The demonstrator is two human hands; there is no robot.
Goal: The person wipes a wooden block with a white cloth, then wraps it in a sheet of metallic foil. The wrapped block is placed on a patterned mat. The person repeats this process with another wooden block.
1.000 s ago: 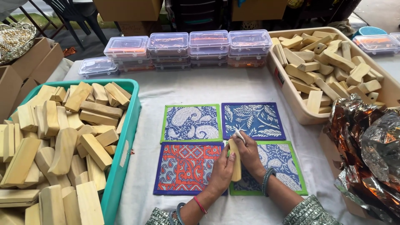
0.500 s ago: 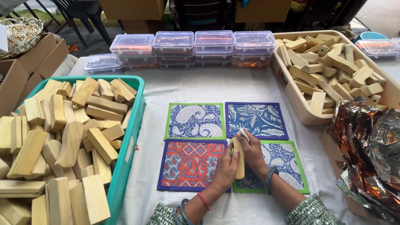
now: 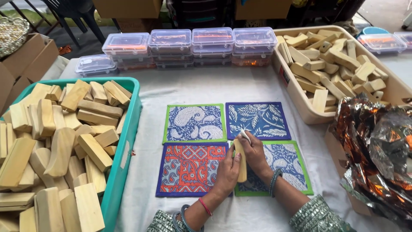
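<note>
Both hands, left hand [image 3: 226, 171] and right hand [image 3: 256, 154], curled around wooden block [image 3: 240, 160], gripping together.

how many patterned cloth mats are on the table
4, in a two-by-two block: green-edged paisley mat back left, blue leaf mat back right, red-orange mat front left, green-edged blue mat front right, partly under the hands.
</note>
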